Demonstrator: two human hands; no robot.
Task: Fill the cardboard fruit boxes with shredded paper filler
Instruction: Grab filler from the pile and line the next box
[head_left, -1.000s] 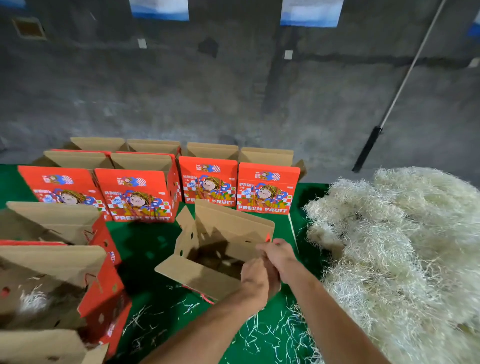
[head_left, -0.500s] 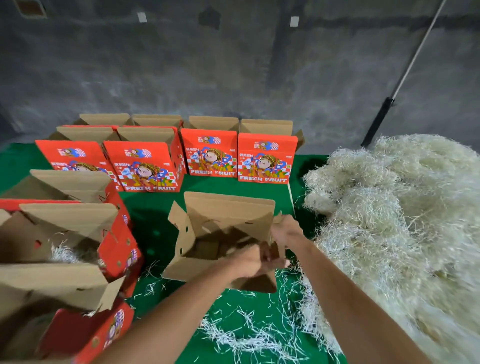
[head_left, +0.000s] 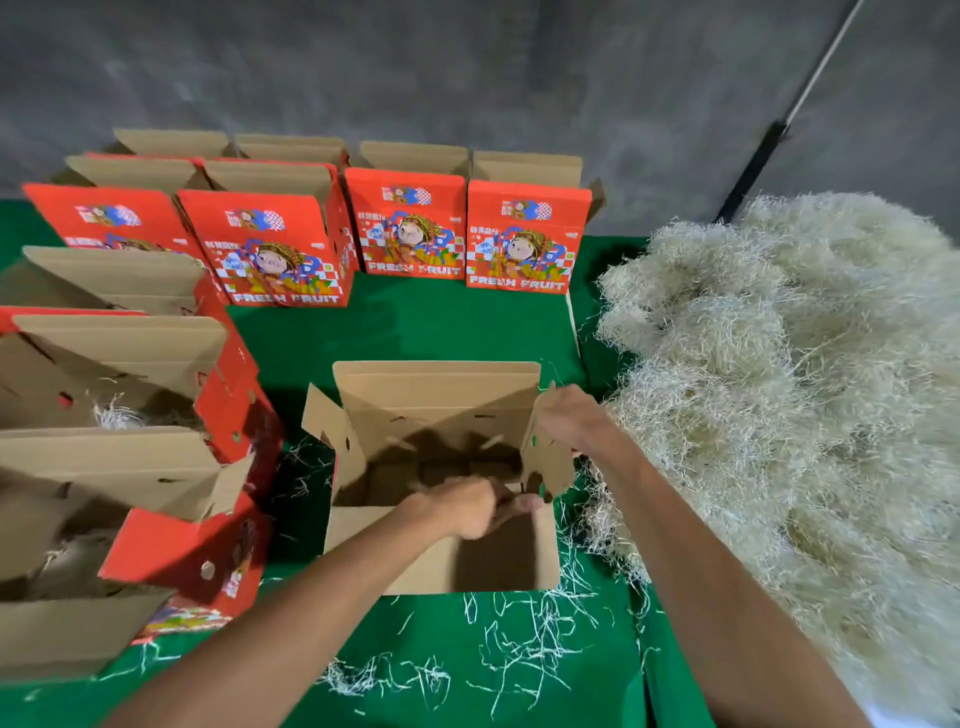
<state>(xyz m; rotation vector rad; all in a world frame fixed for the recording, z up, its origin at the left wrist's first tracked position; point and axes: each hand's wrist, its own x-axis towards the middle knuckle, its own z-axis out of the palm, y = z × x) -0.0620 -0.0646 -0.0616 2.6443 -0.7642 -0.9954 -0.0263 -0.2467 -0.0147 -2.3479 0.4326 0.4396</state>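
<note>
Blurring left hand (head_left: 467, 506), grip perhaps shut

Both hands (head_left: 470, 506) (head_left: 569, 418) gripping open box (head_left: 436, 395) flaps; filler pile (head_left: 789, 395) right.

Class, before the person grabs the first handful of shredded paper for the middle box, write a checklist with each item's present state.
1. Open brown cardboard box upright on green cloth: ok.
2. Far flap clear of opening: ok.
3. Right side flap held back by right hand: ok.
4. Near flap folded out under left hand: ok.
5. Pale shredded-paper heap beside the box: ok.
6. A hand free to scoop: not ok.
</note>
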